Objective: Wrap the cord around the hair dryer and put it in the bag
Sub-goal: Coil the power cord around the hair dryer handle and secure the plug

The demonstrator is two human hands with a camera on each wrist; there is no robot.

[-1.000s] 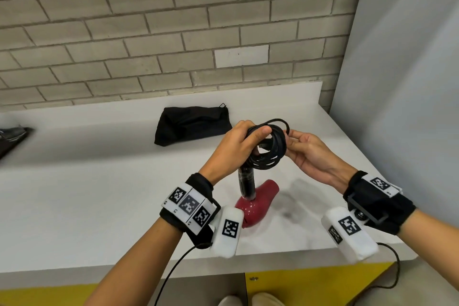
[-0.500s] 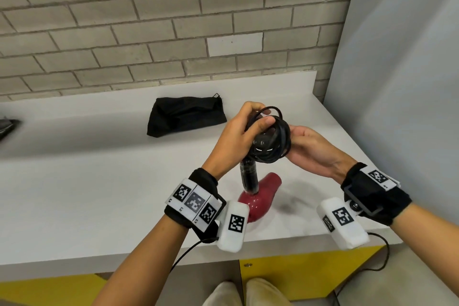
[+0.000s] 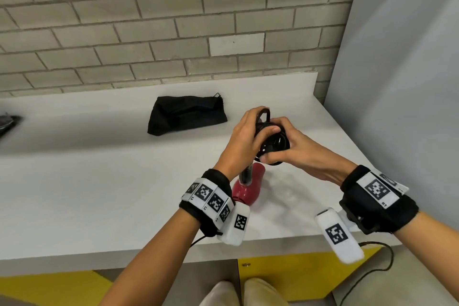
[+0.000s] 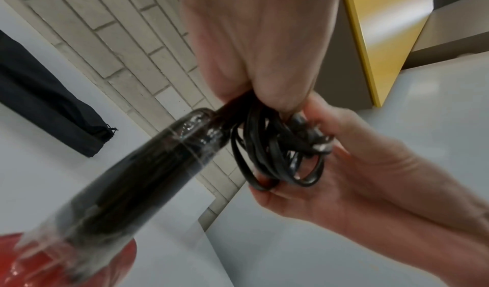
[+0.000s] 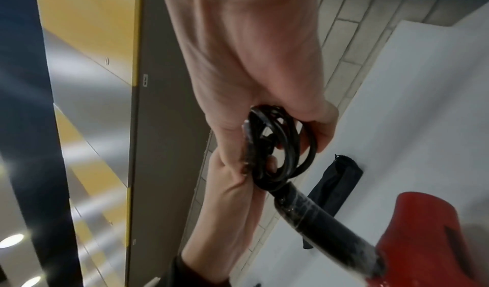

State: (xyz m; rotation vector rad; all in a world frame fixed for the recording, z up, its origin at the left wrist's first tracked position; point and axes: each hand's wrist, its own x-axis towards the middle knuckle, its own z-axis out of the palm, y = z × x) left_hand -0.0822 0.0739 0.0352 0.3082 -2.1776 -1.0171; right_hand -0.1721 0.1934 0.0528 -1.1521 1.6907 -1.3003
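Observation:
A red hair dryer (image 3: 247,190) with a black handle (image 3: 248,177) stands on its barrel on the white counter (image 3: 99,181). Its black cord (image 3: 274,146) is coiled in loops at the handle's top end. My left hand (image 3: 244,141) grips the handle top and the coil. My right hand (image 3: 285,149) is curled around the coil from the right, with the plug against its fingers (image 4: 321,143). The handle (image 4: 137,176) and the coil (image 5: 280,145) show in both wrist views. A black drawstring bag (image 3: 186,115) lies flat behind, to the left.
A brick wall (image 3: 173,20) backs the counter, and a grey panel (image 3: 397,82) closes it on the right. Yellow cabinet fronts (image 3: 285,273) sit under the counter edge. A dark object (image 3: 7,123) lies at the far left edge.
My right hand has gone from loose fingers beside the cord to curling over the coil. The loose loop on top has been drawn into the bundle. My head view has tilted down.

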